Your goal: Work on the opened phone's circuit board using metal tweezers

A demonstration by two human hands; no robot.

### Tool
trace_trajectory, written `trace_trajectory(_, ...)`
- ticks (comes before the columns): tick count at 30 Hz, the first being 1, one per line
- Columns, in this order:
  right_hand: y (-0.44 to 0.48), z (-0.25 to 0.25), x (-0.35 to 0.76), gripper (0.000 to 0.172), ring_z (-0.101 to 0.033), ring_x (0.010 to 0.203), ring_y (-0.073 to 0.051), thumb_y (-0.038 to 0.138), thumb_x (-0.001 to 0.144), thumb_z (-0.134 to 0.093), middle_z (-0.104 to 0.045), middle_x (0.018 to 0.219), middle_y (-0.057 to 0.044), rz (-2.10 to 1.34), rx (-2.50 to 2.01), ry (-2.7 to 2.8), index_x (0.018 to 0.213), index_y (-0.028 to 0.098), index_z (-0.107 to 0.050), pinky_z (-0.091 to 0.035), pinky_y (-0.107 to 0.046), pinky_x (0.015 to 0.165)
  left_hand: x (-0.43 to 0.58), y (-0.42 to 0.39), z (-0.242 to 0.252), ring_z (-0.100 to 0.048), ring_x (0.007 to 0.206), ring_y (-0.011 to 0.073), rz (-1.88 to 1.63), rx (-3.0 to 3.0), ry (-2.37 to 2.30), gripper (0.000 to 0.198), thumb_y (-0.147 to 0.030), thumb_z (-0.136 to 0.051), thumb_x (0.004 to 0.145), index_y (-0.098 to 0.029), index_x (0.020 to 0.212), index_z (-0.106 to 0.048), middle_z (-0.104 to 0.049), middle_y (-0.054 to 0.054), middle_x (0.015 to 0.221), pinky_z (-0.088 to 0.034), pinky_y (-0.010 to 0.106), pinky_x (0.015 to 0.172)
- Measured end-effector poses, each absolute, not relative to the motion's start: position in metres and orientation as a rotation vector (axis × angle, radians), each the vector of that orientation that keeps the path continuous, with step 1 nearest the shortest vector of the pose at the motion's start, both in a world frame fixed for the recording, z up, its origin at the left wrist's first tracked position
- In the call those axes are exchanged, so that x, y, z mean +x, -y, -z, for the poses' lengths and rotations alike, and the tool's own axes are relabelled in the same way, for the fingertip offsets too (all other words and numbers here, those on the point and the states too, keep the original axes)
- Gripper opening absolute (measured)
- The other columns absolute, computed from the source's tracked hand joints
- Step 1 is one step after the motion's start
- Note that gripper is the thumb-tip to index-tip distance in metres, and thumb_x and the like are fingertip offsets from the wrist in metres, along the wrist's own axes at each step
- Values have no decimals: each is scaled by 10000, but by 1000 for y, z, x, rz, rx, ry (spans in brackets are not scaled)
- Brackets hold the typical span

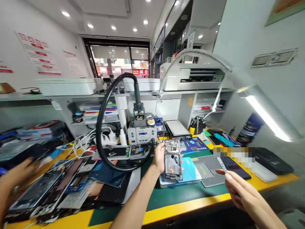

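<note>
My left hand (159,158) is raised over the green mat (181,194) and grips an opened phone (172,160) by its left edge. The phone stands upright with its back cover off, so its boards and metal frame show. My right hand (240,190) is lower right of the phone and apart from it. Its fingers are pinched on a small thin pale tool (222,165) that points up and left towards the phone. Under the phone lies a light blue pad (190,171).
Another person's blurred hand (16,173) reaches in at far left over a pile of phones and screens (47,187). A hot-air station (141,132) with a looping black hose (102,127) stands behind. A grey grid pad (209,173), a dark phone (234,167) and a lit desk lamp (264,114) are at right.
</note>
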State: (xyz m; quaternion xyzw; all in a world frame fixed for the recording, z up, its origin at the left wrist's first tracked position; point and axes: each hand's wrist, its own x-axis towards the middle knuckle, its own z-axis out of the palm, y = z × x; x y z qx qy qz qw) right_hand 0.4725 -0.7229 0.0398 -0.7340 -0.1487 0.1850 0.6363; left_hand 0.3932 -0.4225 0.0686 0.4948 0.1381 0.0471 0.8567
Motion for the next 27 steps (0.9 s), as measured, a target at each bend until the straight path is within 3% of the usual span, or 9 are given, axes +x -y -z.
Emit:
trace_trajectory(3, 735, -32, 483, 589, -326, 490, -160, 719, 895, -553, -337, 619, 33, -357, -1790, 406, 1201, 221, -624, -262, -238, 400, 405, 437, -71, -705, 801, 284, -43, 929, -200, 697, -554, -185, 1005, -69, 1093, -677, -725, 142, 909, -567, 428, 735)
trace_trajectory(7, 737, -32, 499, 496, -454, 529, -180, 680, 903, -540, -472, 647, 9, -284, -1898, 594, 1036, 213, -638, -370, -252, 448, 404, 425, -67, -712, 794, 305, -3, 767, -168, 645, -585, -358, 965, -56, 1177, -658, -733, 192, 911, -570, 481, 770)
trace_trajectory(12, 711, -26, 542, 407, -602, 785, -222, 534, 1026, -312, -623, 879, -43, -152, -2214, 928, 1002, 211, -559, -492, -292, 693, 404, 419, -62, -712, 878, 331, -47, 636, -180, 620, -555, -392, 981, -58, 1272, -623, -729, 214, 994, -547, 507, 836)
trace_trajectory(16, 672, -30, 578, 232, -633, 910, -250, 336, 1057, -357, -658, 969, -68, -78, -2513, 955, 1105, 197, -536, -461, -319, 750, 417, 422, -65, -707, 925, 343, 20, 573, -152, 672, -605, -364, 977, -71, 1306, -606, -724, 217, 1041, -526, 520, 876)
trace_trajectory(20, 638, -41, 589, 172, -642, 963, -299, 220, 1040, -451, -662, 1006, -136, -27, -2694, 1024, 1098, 140, -592, -450, -332, 745, 428, 426, -62, -708, 908, 343, 113, 551, -128, 717, -643, -353, 966, -56, 1291, -608, -727, 218, 1020, -527, 515, 866)
trace_trajectory(24, 624, -46, 583, 157, -628, 959, -332, 173, 1013, -517, -642, 1018, -189, 9, -2832, 1147, 1054, 90, -644, -457, -356, 759, 429, 424, -47, -713, 872, 330, 75, 528, -165, 718, -647, -377, 959, -44, 1258, -625, -733, 213, 980, -536, 491, 842)
trace_trajectory(27, 617, -60, 583, 173, -592, 1009, -353, 248, 1011, -586, -632, 1024, -188, 25, -2868, 1231, 1003, 98, -672, -452, -370, 790, 427, 420, -41, -711, 893, 333, 76, 492, -204, 719, -658, -395, 949, -55, 1263, -629, -734, 210, 1000, -532, 490, 852)
